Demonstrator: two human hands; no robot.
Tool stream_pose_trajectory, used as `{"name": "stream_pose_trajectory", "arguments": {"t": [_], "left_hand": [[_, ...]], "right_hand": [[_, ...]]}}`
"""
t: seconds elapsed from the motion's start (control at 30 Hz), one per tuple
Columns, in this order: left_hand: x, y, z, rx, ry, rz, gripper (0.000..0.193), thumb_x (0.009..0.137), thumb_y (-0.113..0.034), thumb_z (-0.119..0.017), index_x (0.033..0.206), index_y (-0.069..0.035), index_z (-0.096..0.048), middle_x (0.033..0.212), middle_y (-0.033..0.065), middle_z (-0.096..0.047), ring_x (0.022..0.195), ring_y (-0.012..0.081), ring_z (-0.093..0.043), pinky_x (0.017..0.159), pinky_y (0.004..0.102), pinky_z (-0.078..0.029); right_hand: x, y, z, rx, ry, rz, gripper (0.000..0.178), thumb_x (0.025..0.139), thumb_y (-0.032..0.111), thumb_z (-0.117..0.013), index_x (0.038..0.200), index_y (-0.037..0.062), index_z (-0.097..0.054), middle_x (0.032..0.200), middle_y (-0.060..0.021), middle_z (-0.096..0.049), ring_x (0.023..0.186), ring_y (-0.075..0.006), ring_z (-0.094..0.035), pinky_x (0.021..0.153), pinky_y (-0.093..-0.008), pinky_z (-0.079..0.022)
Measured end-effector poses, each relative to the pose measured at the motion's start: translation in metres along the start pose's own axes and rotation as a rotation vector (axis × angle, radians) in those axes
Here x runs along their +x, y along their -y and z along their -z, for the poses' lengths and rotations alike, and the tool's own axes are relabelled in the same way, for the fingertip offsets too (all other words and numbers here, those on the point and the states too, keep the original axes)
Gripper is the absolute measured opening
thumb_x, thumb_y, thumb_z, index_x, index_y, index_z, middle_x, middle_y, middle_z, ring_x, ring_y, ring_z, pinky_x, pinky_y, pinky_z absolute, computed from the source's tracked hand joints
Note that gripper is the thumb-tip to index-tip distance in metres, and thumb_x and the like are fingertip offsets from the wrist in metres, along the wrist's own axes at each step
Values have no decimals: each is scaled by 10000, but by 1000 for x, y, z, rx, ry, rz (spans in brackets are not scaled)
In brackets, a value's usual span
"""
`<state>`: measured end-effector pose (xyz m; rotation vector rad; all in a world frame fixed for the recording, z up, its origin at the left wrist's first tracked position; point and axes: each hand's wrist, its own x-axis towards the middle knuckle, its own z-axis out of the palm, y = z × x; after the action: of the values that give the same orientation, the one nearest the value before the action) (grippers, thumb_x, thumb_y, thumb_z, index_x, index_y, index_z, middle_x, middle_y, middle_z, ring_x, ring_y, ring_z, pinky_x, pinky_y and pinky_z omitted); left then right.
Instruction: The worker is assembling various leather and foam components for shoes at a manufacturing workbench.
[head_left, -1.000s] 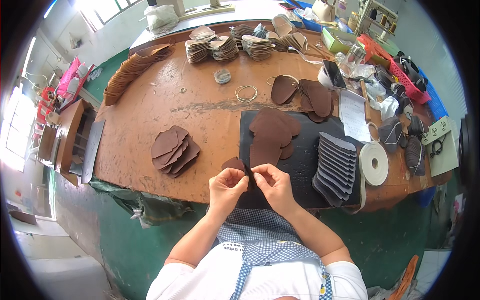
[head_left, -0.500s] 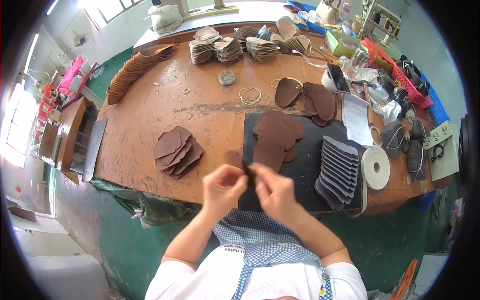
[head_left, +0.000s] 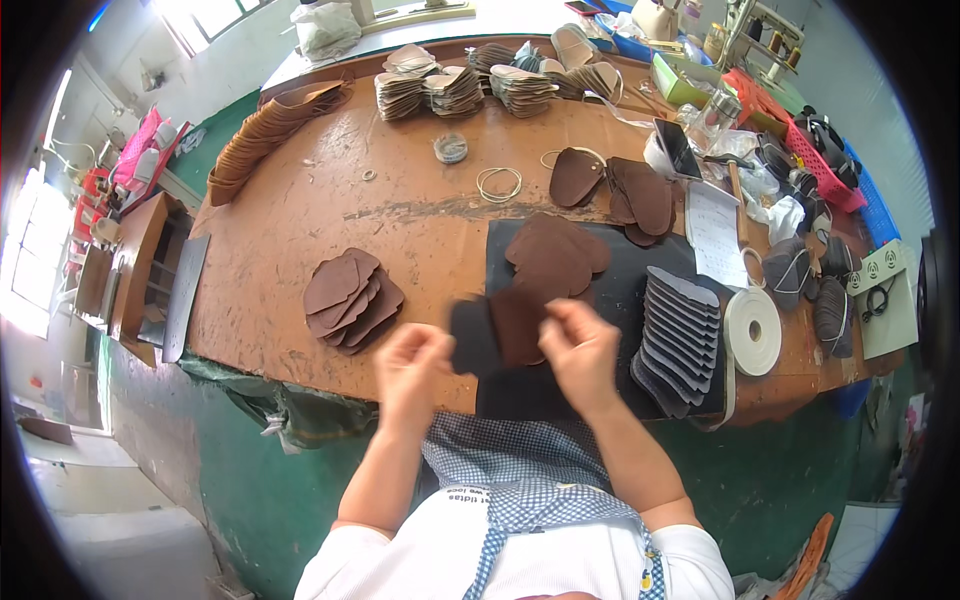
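Between my hands, a black flat piece and a brown leather piece are held up side by side above the table, their edges meeting or overlapping. My left hand is closed in a pinch at the black piece's outer edge. At the brown piece's outer edge, my right hand pinches with thumb and fingers. Motion blurs both pieces, and I cannot tell whether they are joined. Behind them a pile of brown leather pieces lies on a black mat. Left of my hands sits another brown leather stack.
On the mat's right is a fanned row of grey pieces, beside a white tape roll. More brown pieces, a round tin and sole-shaped stacks stand farther back. A curved tan stack lies at far left.
My hands have moved apart, left hand leftward and right hand rightward. The black and brown pieces, mostly hidden between my fingers before, now show spread between them.
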<state>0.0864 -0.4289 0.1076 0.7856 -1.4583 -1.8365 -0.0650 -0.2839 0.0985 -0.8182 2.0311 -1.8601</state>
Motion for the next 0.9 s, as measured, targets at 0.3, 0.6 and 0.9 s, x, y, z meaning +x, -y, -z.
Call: {"name": "stream_pose_trajectory", "arguments": {"t": [0.3, 0.6, 0.9], "left_hand": [[-14, -32, -15, 429, 183, -242, 36, 867, 15, -683, 859, 19, -648, 784, 49, -631, 657, 109, -622, 609, 253, -513], [26, -17, 26, 385, 347, -182, 369, 838, 34, -714, 1193, -21, -628, 1019, 64, -673, 971, 161, -642, 901, 290, -505], [90, -17, 83, 1202, -284, -722, 326, 825, -84, -761, 1115, 14, -652, 940, 114, -697, 841, 219, -674, 765, 312, -550]], "right_hand": [[-9, 27, -13, -160, 158, 225, 184, 897, 13, -649, 1079, -11, -668, 818, -110, -699, 717, -112, -670, 648, -267, -533], [23, 6, -12, 305, 643, -137, 197, 995, 9, -546, 1172, -41, -614, 1081, -27, -658, 998, -75, -608, 872, -236, -500], [56, -19, 13, -805, 121, 248, 294, 768, 91, -792, 1016, 26, -648, 956, -106, -578, 922, -296, -597, 805, -392, -519]]}}
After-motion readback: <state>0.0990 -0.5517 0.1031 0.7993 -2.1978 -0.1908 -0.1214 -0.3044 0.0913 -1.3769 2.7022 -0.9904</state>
